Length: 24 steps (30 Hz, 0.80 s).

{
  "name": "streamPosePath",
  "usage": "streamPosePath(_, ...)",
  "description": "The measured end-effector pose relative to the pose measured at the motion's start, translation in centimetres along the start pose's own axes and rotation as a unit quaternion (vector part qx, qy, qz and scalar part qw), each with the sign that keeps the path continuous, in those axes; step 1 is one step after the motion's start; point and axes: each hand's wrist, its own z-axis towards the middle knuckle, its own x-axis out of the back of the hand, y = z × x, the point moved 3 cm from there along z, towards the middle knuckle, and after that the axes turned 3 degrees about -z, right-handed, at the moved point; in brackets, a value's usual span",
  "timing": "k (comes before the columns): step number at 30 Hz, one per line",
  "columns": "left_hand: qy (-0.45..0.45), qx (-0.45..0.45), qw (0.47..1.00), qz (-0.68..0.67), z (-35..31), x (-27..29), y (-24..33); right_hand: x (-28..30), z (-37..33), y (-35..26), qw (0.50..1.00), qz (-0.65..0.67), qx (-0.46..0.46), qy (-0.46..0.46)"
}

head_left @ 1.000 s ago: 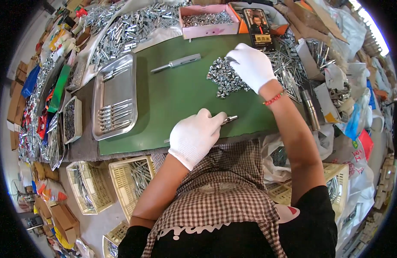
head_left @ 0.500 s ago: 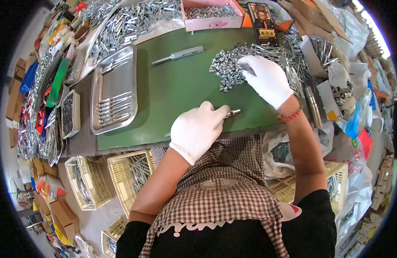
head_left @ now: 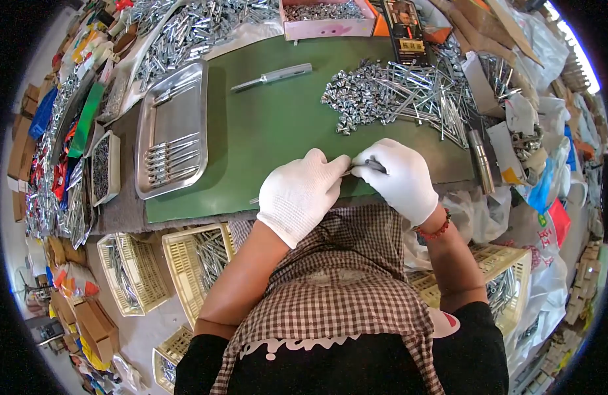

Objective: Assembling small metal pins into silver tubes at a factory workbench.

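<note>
My left hand (head_left: 302, 187), in a white glove, is closed around a thin metal rod (head_left: 254, 201); its tail shows beside the wrist, the rest lies under the fingers. My right hand (head_left: 399, 178), gloved too, is pinched against the rod's other end, fingertips meeting the left ones. Whatever small piece sits in that pinch is hidden. Both hands are over the near edge of the green mat (head_left: 264, 131). Beyond them lie a heap of small silver cone-shaped nuts (head_left: 356, 99) and a pile of thin metal rods (head_left: 442, 105).
A steel tray (head_left: 175, 122) on the left holds several finished-looking rods. A silver pen-shaped tool (head_left: 274, 77) lies on the mat. At the back stand a pink box (head_left: 330, 28) of small parts and a phone (head_left: 404, 33). A metal cylinder (head_left: 480, 161) lies at right.
My right hand has come from the nut heap down and toward me, and now meets my left hand at the rod's end. The left hand stays nearly in place.
</note>
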Motion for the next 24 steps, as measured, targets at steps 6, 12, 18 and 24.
streamPosePath(6, -0.017, 0.008, 1.0, 0.002, 0.1, -0.1, -0.1, 0.5, -0.1, 0.0, 0.997, -0.051, 0.035, 0.054)
streamPosePath(12, 0.004, 0.01, 1.0, -0.001, 0.0, 0.0, 0.0, 2.2, 2.6, 3.5, 0.974, -0.19, -0.047, 0.117)
streamPosePath(18, 0.003, 0.01, 1.0, -0.009, 0.0, -0.1, -0.1, 1.7, 3.3, 2.8, 0.958, -0.285, -0.021, 0.013)
streamPosePath(24, -0.013, 0.017, 1.0, -0.01, 0.0, -0.1, -0.2, 0.8, 2.2, 1.6, 0.939, -0.342, 0.038, -0.026)
